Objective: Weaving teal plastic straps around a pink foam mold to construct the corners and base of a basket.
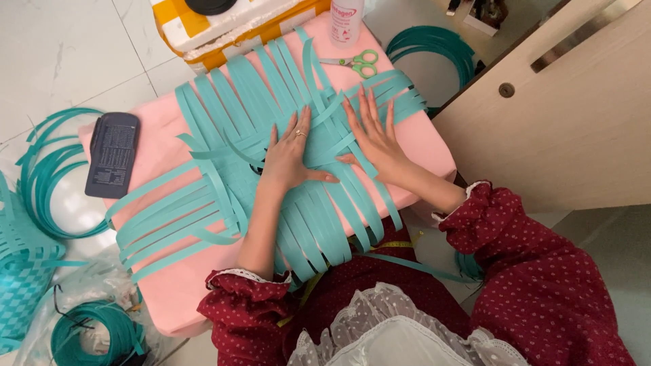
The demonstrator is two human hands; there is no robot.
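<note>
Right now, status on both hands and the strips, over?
Left hand and right hand flat, open, pressing the woven teal strips. Strips lie crossed on pink board. Scissors and bottle beyond, clear of hands.

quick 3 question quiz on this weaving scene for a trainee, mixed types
1. True or false: both hands press flat on the teal strips.
2. Which hand wears a ring? A) left hand B) right hand
3. Fill in: the green-handled scissors lie on the pink ____, beside the white bottle.

Key
1. True: palms down, fingers spread, nothing gripped.
2. A.
3. Board. The dark flat case lies on its far left side.
</note>
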